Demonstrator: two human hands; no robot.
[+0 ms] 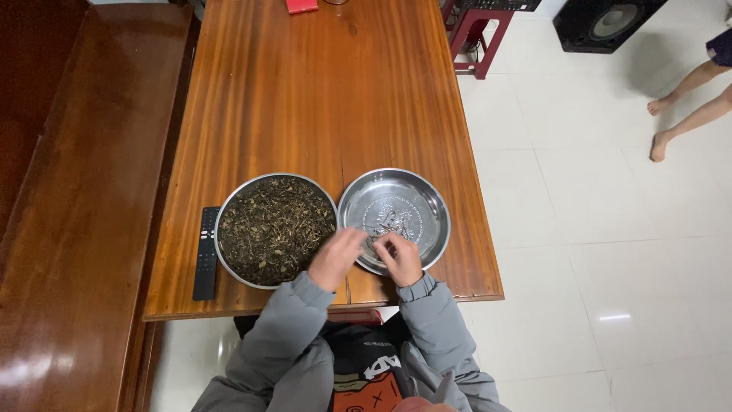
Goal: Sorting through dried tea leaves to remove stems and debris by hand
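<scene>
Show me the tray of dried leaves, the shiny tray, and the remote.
tray of dried leaves (pixel 229 207), head view, bare left rim.
shiny tray (pixel 427 200), head view, bare inner wall, upper right.
remote (pixel 207 255), head view, middle of its black body.

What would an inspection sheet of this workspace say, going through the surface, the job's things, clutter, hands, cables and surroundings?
Surface: wooden table, glossy.
Job's things: left tray full of dried leaves; right tray nearly bare.
Clutter: black remote beside left tray; red item at far edge.
Hands: left hand and right hand meet over the right tray's near rim; grip blurred.
Cables: nothing seen.
Surroundings: white tiled floor, wooden bench, speaker, another person's bare feet.
</scene>
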